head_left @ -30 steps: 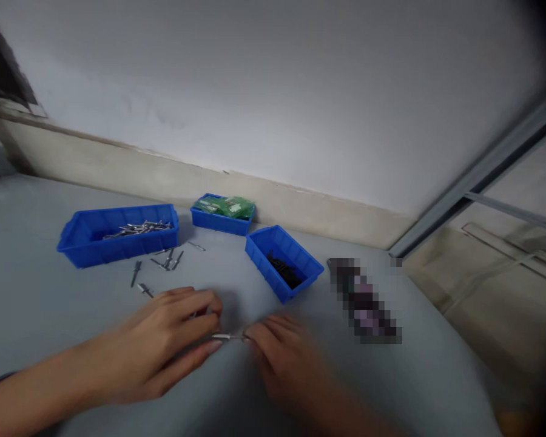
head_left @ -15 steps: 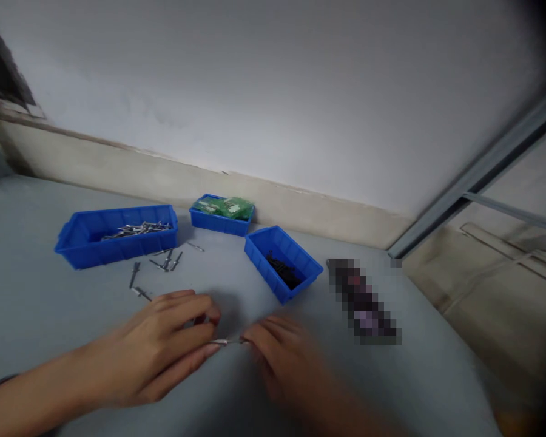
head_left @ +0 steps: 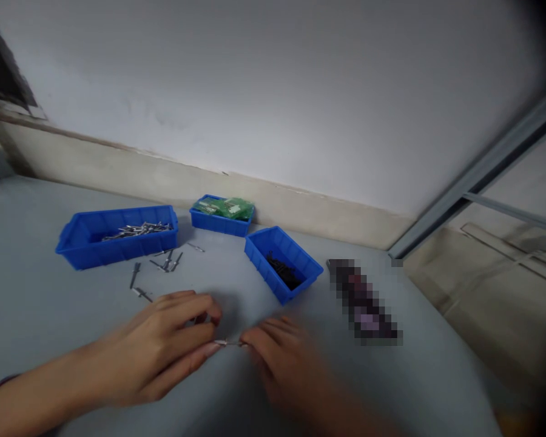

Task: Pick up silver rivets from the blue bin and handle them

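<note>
Between my two hands is a thin metal pin (head_left: 230,343), lying roughly level above the grey table. My left hand (head_left: 177,343) pinches its left end between thumb and finger, the other fingers curled above. My right hand (head_left: 277,358), partly blurred, closes its fingertips on the right end, where a small dark bit shows. Beyond my left hand, several similar metal pins (head_left: 167,261) lie loose on the table. A blue bin (head_left: 122,250) behind them holds many more. Small black parts (head_left: 282,271) lie in another blue bin (head_left: 266,267) past my right hand.
A third blue bin (head_left: 221,223) with a green plastic bag (head_left: 236,208) stands near the wall. A pixelated dark flat object (head_left: 364,301) lies on the right of the table (head_left: 437,364). A metal frame bar (head_left: 473,176) rises at the right edge.
Both hands keep almost the same place and grip. A little more of the pin's left part shows beside my left fingertips.
</note>
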The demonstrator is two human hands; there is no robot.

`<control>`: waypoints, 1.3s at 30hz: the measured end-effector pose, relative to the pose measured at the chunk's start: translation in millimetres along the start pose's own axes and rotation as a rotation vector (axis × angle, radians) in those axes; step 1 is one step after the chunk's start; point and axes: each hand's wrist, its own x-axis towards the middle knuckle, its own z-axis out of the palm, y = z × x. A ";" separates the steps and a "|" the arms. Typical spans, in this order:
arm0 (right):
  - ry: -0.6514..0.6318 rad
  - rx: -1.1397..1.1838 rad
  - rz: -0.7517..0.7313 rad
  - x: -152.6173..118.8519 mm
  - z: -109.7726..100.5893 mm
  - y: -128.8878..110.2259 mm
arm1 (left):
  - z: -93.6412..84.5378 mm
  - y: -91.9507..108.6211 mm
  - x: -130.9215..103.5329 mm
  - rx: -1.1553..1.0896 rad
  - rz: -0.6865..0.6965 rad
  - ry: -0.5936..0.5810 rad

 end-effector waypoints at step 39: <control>-0.220 0.026 0.019 5.3 -6.2 0.4 | -54.6 -59.4 -4.2 0.480 -0.653 0.253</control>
